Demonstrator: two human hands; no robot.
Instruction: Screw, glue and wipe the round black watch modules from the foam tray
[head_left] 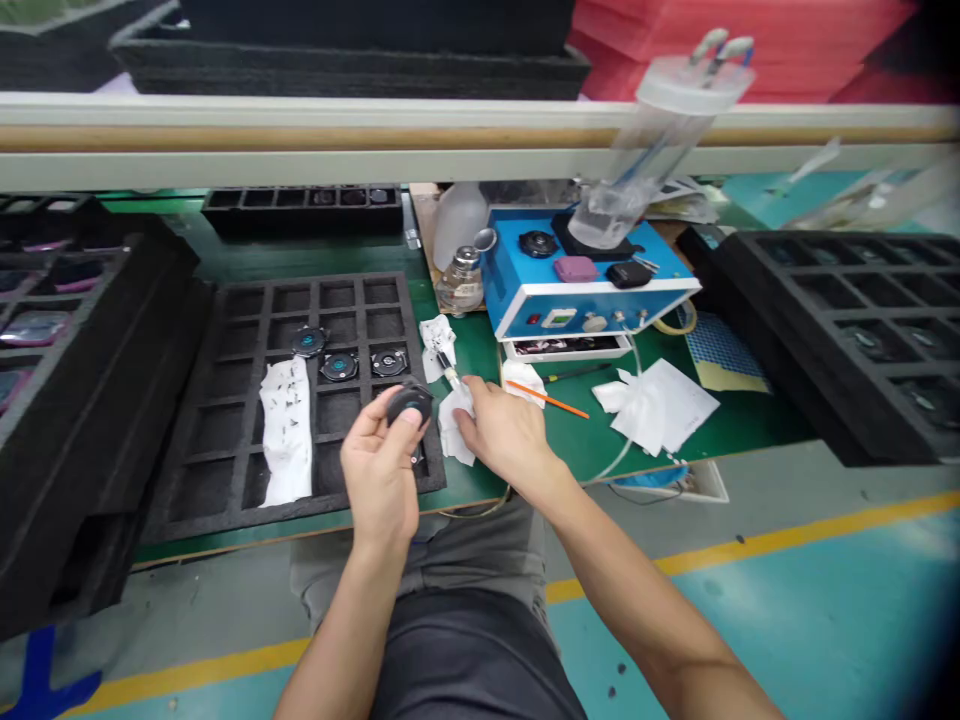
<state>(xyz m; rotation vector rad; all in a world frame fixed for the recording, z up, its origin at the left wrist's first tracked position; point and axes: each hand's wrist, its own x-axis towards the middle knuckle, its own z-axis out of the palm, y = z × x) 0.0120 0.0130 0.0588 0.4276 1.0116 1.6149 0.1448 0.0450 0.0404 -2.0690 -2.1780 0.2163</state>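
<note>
- Left of the blue control box (540,280), I see the glass bottle (460,286) and plastic bottle (459,228) blocking sideways passage.
- Past them, bare green tabletop (315,256) gives me room.
- Above it, the clear cylinder (651,155) obstructs.
- In front, the thin tube (637,365) crosses my way.

The control box (517,265) is bright blue, its front trimmed white, with a red switch (534,319); the case (576,269) on top is mauve. To its left, the gridded foam tray (409,320) is charcoal, the wipe (285,430) white flecked with black, the round part (414,396) black. Before it lies an orange stick (551,400); to its right, a blue mat (724,345) patterned with fine squares. The workbench (772,415) beneath is green.
</note>
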